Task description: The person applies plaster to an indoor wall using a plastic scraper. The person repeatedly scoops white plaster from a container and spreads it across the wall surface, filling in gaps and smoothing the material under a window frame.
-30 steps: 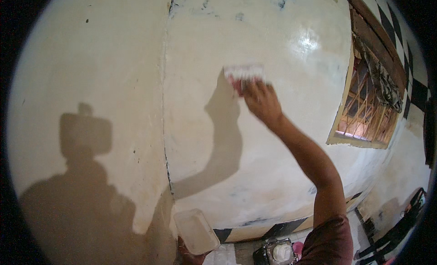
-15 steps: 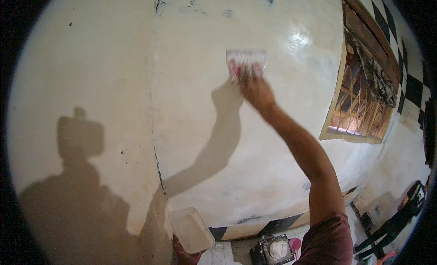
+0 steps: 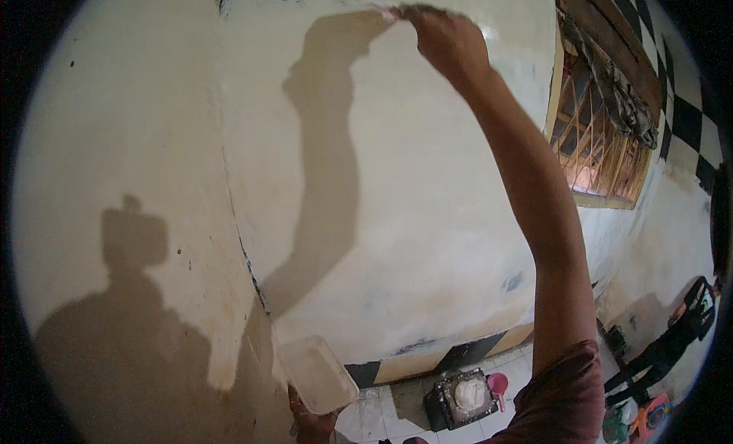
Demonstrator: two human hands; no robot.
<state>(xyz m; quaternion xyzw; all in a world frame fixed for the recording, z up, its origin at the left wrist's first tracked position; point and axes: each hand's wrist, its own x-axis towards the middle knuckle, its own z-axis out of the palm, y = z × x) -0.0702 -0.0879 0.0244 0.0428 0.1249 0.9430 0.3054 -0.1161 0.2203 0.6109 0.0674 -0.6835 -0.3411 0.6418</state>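
Note:
My right hand (image 3: 450, 35) reaches high on the cream wall (image 3: 412, 177), closed around a flat, wide, red-and-white tool (image 3: 388, 13), like a scraper or brush, seen almost edge-on at the wall surface. The fingers partly hide it. My left hand (image 3: 309, 417) is low at the bottom centre, gripping a pale rectangular plastic container (image 3: 317, 371) with a light substance coating its inside. Shadows of my head and right arm fall on the wall. A thin dark crack runs down it left of the tool.
A barred window (image 3: 592, 161) with draped dark cloth is at right, beside black-and-white checks. Below, on the tiled floor (image 3: 389, 421), stand a dark block (image 3: 447, 410) with a white mass on top and a pink dipper (image 3: 498, 383). A person in dark clothes (image 3: 672, 345) stands at far right, near coloured items.
My right hand and the tool have moved up the wall to near the top of the view, with the arm more extended. My left hand still holds the container.

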